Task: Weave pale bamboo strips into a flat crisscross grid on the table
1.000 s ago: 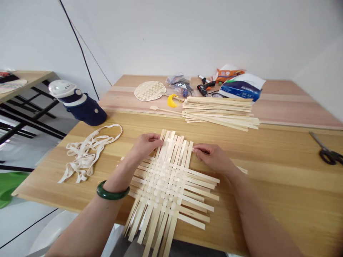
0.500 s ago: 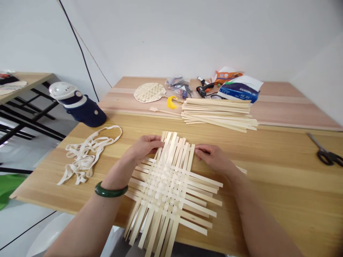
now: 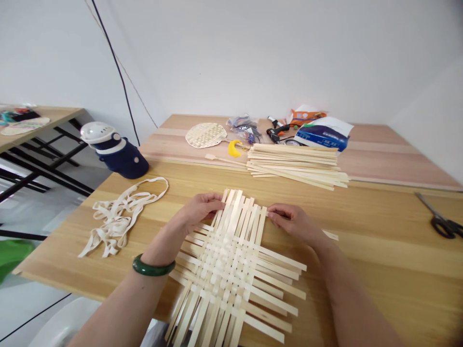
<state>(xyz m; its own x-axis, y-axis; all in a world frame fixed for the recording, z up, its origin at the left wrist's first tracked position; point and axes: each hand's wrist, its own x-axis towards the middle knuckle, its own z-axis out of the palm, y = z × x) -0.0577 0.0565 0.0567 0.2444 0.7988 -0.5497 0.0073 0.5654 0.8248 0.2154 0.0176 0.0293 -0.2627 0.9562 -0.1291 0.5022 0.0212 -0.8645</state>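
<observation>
On the table (image 3: 379,279) — one woven panel (image 3: 227,265) of pale strips, fringed on all four sides. At the panel's far left edge: left hand (image 3: 202,209), grip closed on that edge. At its far right edge: right hand (image 3: 292,222), grip pinched on a strip end (image 3: 268,213). Left of the panel: white ribbon (image 3: 121,225), tangled. Beyond the panel — strip stack (image 3: 296,161). Right, well apart: scissors (image 3: 442,224).

White-lidded navy jug (image 3: 123,158), blue tissue pack (image 3: 320,138)
</observation>
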